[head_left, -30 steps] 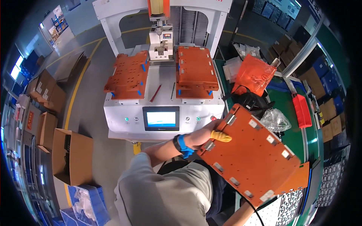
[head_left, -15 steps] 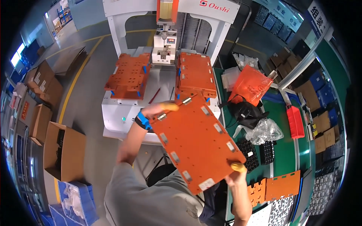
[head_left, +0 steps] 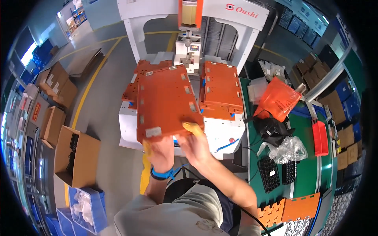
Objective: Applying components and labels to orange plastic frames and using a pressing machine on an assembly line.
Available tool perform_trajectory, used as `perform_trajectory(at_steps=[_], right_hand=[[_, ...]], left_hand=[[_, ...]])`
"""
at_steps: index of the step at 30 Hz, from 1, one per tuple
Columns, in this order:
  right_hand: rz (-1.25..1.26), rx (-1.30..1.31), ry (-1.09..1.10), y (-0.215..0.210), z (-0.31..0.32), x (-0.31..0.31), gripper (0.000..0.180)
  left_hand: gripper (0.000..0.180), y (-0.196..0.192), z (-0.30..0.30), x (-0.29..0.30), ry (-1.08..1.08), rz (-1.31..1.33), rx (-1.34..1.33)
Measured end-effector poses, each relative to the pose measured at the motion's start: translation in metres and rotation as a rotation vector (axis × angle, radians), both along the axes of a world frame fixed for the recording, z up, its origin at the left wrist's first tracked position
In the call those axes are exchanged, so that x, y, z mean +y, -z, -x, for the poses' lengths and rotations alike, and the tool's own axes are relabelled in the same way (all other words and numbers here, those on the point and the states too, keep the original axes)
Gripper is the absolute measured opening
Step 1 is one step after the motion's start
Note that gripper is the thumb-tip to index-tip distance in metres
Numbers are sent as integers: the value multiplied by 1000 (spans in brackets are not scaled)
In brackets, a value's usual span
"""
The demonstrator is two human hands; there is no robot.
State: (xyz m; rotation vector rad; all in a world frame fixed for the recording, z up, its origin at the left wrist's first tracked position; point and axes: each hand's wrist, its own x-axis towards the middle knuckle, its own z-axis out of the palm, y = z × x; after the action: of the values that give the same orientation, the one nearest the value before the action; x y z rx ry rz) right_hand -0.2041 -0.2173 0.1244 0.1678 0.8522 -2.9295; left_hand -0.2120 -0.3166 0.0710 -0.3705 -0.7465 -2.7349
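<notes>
Left hand: the left hand (head_left: 160, 152) is closed on the near edge of the orange fixture plate (head_left: 167, 102), fingers tucked under it, a blue wrist strap (head_left: 163, 173) just behind.
Right hand: the right hand (head_left: 195, 144) pinches the plate's near right corner with yellow-capped fingertips (head_left: 191, 127).
Plate: held tilted above the left side of the white machine table (head_left: 220, 131), over another orange fixture (head_left: 136, 84); a second stack (head_left: 220, 88) sits just beside it to the right.
Risk: both grips sit on one edge, so the far end could likely sag and knock the fixture beneath or the press head (head_left: 189, 47).
</notes>
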Motion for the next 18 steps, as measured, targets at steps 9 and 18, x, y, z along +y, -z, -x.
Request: perform_trajectory(at_steps=[9,18], right_hand=[[51,-49,-161,53,96,-58,32],[-411,195,-437,85,119,-4,55]], left_hand=[[28,17,103,-60,-33,32,-299],[26,38,153,-118,-25,37,-464]])
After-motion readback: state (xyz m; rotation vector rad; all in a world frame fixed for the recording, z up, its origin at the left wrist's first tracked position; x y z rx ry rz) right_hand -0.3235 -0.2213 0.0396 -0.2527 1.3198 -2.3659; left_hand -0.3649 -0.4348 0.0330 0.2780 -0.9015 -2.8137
